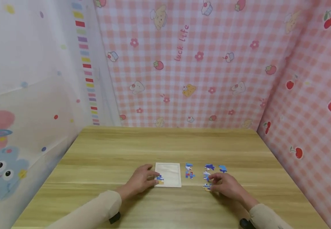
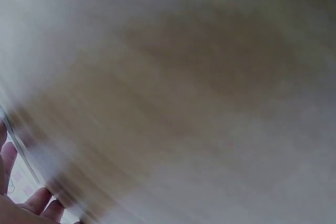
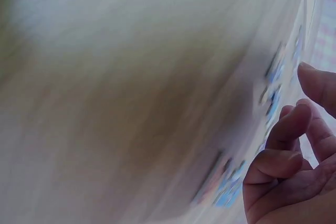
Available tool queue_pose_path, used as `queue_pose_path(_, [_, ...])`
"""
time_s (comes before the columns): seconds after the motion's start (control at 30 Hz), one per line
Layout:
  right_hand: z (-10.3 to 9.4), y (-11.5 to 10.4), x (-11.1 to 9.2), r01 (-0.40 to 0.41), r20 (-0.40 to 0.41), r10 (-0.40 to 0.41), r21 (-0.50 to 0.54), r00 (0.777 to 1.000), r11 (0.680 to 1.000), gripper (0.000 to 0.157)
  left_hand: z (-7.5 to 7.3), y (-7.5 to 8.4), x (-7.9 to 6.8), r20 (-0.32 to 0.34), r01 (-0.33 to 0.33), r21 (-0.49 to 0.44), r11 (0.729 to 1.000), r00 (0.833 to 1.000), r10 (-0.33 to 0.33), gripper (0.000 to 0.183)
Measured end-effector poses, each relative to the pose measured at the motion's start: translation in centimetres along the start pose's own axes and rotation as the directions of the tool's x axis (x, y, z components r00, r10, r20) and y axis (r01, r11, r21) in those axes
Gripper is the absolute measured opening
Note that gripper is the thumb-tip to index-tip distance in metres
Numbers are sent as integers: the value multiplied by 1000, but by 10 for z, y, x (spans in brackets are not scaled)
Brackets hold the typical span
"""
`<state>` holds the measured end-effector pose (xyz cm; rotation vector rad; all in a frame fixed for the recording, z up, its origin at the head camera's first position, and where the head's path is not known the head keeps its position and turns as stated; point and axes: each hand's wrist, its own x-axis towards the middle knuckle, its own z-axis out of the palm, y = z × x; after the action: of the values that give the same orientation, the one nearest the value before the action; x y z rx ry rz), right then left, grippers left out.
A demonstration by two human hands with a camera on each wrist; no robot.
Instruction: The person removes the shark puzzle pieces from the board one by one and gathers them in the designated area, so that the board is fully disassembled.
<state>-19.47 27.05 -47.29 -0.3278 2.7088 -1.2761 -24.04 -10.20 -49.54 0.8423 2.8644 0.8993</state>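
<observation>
A square white puzzle tray (image 1: 180,178) lies on the table with a blue and yellow jigsaw piece (image 1: 160,180) in its lower left corner. At the tray's left edge rests my left hand (image 1: 140,180), thumb and fingers spread and touching the rim beside that piece. My right hand (image 1: 225,185) is over the loose pieces to the right, its fingers bent. Near its fingertips lie a white and blue piece (image 1: 206,175) and a blue and yellow piece (image 1: 206,187). In the right wrist view the thumb (image 3: 319,85) stands apart from the curled fingers, with nothing visible between them.
Between tray and right hand are a blue and white piece (image 1: 189,166) and a red and blue piece (image 1: 189,174). Farther back lie a dark blue piece (image 1: 209,166) and another blue piece (image 1: 222,168). Patterned curtains (image 1: 188,73) hang behind the wooden table (image 1: 119,152).
</observation>
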Motion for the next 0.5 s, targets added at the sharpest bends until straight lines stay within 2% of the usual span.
queue_pose_path(0.23, [23, -26, 19, 17, 1, -17, 23, 1000, 1000, 31, -1, -1, 0, -11, -25, 2, 1000, 1000, 25, 31])
queue_pose_path(0.5, [66, -57, 46, 4, 55, -9, 91, 998, 996, 27, 0, -2, 1, -22, -50, 22, 998, 998, 51, 37])
